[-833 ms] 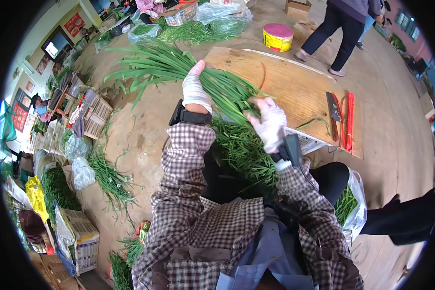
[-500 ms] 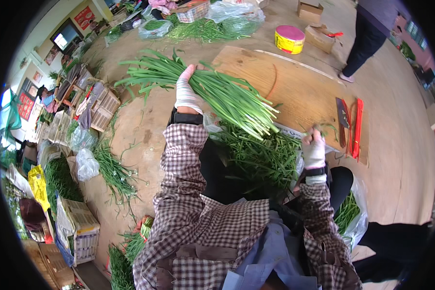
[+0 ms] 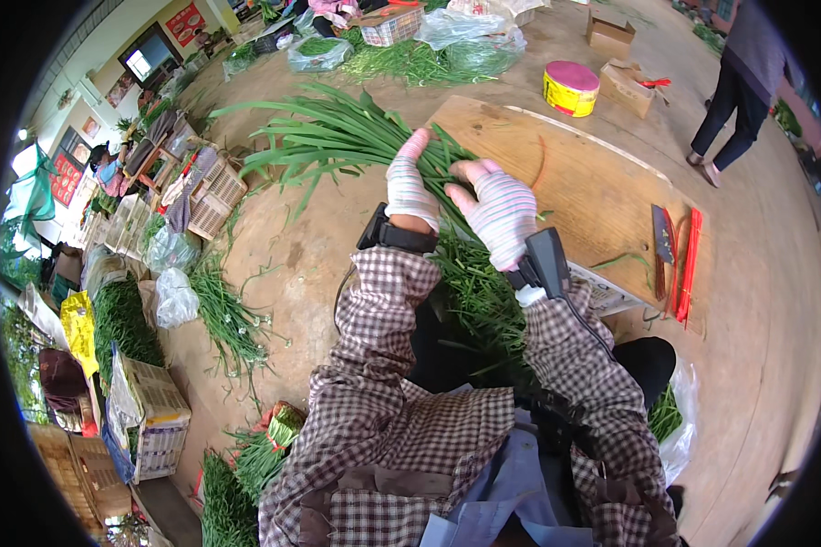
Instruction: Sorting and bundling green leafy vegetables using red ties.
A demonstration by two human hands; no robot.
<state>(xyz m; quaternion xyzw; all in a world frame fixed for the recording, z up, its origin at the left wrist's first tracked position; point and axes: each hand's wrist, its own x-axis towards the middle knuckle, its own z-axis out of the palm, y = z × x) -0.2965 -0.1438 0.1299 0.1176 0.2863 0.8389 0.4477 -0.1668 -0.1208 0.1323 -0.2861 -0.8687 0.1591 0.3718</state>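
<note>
My left hand [image 3: 413,182], in a striped fingerless glove, is closed around a bunch of garlic chives [image 3: 337,128]. The long green leaves fan out to the left of it. Close beside it, my right hand [image 3: 497,205], gloved alike, has its thumb and fingers on the same bunch toward the stalk end. That end is mostly hidden behind my right hand. Below both hands lies a heap of loose garlic chives [image 3: 483,296] between my knees, beside the wooden board [image 3: 584,191].
On the board's right side lie a knife [image 3: 662,237] and red ties [image 3: 689,264]. Past its far edge stand a yellow tub [image 3: 571,88] and open cardboard boxes [image 3: 626,87]. Another person [image 3: 739,100] stands far right. Crates [image 3: 160,410] and scattered greens [image 3: 233,310] line the left.
My right hand has moved up and left from the board's near edge onto the bunch next to my left hand. The person at far right has stepped to a new spot.
</note>
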